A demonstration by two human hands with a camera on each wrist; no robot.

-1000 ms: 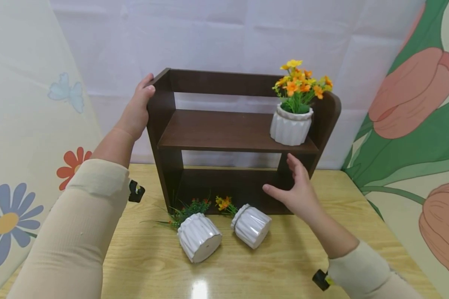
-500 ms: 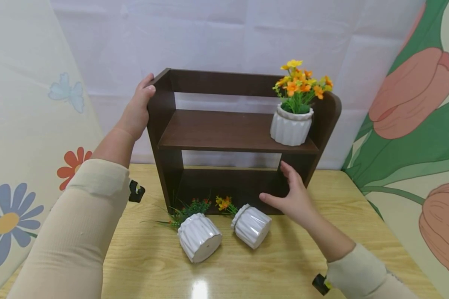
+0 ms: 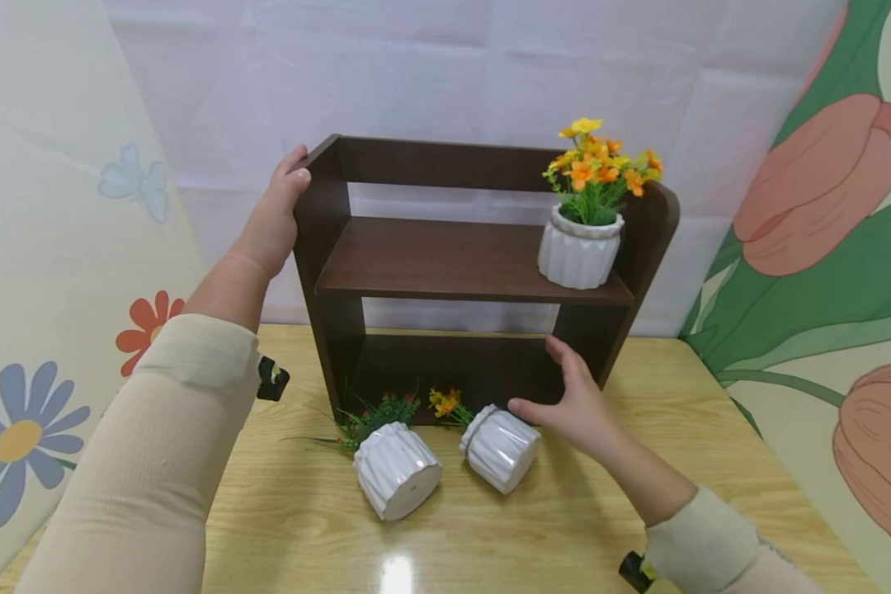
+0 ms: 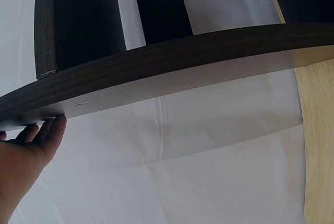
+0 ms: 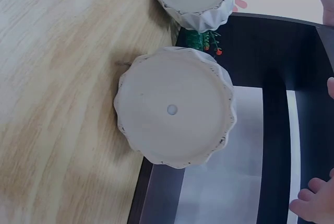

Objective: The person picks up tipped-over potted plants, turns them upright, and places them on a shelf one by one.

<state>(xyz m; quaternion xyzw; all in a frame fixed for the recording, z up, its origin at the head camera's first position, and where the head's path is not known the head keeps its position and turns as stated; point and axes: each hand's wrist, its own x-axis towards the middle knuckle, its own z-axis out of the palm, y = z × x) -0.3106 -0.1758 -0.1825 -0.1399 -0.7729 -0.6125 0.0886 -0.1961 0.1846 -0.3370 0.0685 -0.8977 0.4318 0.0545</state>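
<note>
Flowerpot [image 3: 499, 450], toppled just left of the empty, widely spread right hand [image 3: 577, 410], is seemingly being sought for pickup, with a closing grasp called for, while the shelf [image 3: 434, 257] is touched by the outstretched left hand [image 3: 271, 221].

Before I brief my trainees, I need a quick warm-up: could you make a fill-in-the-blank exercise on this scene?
1. The upright pot stands near the ____ end of the shelf.
2. ____ tipped pots lie on the table.
3. The ____ hand touches the shelf's side near its top.
4. The upright pot's flowers are orange and ____.

Missing words: right; two; left; yellow.
</note>
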